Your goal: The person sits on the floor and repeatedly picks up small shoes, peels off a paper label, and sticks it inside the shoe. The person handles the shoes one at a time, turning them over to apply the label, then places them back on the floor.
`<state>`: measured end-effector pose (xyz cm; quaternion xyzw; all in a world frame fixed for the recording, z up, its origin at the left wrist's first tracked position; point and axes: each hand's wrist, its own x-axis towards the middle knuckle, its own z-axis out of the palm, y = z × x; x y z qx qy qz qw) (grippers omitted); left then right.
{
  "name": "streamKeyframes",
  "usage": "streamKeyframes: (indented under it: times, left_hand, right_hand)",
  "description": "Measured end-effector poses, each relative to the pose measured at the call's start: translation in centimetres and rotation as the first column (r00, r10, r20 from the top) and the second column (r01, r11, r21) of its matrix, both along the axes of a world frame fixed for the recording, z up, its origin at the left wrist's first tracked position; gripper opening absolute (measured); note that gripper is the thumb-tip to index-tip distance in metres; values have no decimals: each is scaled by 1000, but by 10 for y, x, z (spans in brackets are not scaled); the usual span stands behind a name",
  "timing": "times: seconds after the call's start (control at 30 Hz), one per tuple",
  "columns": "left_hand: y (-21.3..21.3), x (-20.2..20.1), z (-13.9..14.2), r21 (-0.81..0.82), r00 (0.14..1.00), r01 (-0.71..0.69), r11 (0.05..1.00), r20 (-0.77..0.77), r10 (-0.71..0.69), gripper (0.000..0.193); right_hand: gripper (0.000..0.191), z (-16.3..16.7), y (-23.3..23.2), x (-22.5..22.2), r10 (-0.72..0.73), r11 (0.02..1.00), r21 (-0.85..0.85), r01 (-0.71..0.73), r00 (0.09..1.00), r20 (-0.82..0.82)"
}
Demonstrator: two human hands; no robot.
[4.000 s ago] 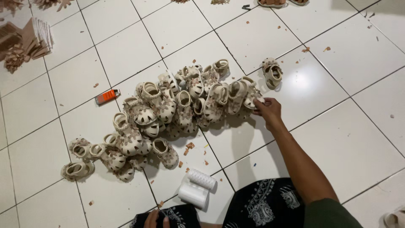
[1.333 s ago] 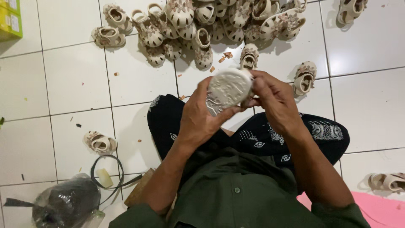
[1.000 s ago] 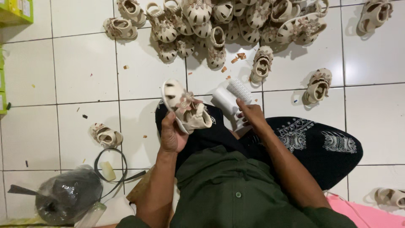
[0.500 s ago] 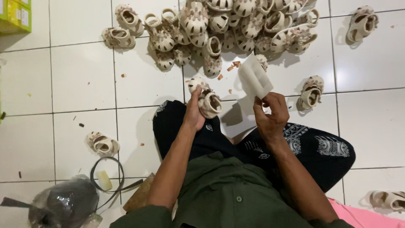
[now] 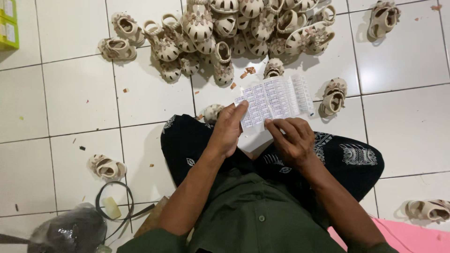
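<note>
Label sheet [image 5: 275, 100], white: we are holding it flat over our lap, left hand [image 5: 228, 129] pinching its near-left edge, right hand [image 5: 291, 139] fingering the near edge to peel; sandal pile [image 5: 234, 33] lying far.

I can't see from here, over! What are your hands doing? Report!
Left hand and right hand both grip the sticker sheet. Small sandal behind left hand. Nothing blocking.

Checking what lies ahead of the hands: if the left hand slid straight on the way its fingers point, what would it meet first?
The left hand points up and slightly right, so probably the white sticker sheet it already grips, then the small beige sandal beyond; depth is unclear.
</note>
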<state>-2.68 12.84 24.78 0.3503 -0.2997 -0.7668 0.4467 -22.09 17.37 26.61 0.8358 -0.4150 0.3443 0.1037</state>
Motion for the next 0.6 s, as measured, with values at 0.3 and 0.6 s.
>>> streamKeyframes:
  times: [0.3,0.6]
  left_hand:
    - [22,-15,-3,-88,997,61,994,-46,-65,39]
    - [23,-30,9,40,984,-26,999,-177,32,35]
  right_hand:
    - [30,17,24,17,-245,933,347,97,877,413]
    - [32,21,18,6,-219,956,268,120,898,382]
